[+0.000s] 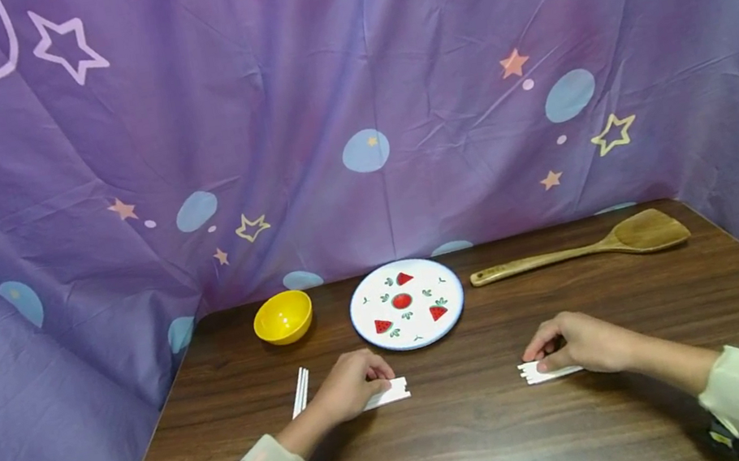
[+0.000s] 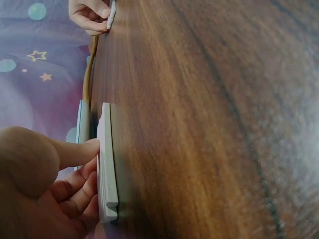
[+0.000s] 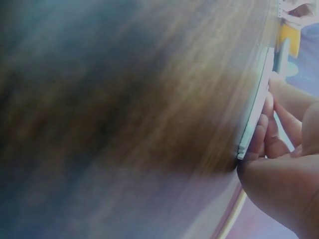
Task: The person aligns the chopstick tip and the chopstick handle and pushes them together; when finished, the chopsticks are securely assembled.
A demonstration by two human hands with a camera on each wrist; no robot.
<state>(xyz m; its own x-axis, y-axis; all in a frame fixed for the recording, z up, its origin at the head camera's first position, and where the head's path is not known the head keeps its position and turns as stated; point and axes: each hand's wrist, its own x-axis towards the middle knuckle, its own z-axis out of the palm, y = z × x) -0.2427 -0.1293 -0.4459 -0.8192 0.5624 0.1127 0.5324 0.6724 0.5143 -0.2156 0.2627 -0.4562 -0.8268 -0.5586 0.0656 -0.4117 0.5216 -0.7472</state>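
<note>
My left hand [image 1: 352,384] pinches a flat row of white sticks [image 1: 392,393], lying side by side with uneven ends. In the left wrist view, the thumb presses against one face of this row [image 2: 107,164], close over the wood. Across from it, my right hand [image 1: 586,343] pinches a similar row of white sticks [image 1: 534,374], its ragged ends facing left. The right wrist view shows that row [image 3: 256,109] edge-on along the table, with curled fingers beside it. Several loose white sticks [image 1: 300,389] lie just left of my left hand, partly hidden by the forearm.
A yellow bowl [image 1: 284,318] stands at the back left of the brown wooden table [image 1: 467,444]. Behind and between the hands lies a white plate [image 1: 368,305] with watermelon prints. A wooden spatula [image 1: 645,233] lies back right. Purple patterned cloth [image 1: 289,113] hangs around the table.
</note>
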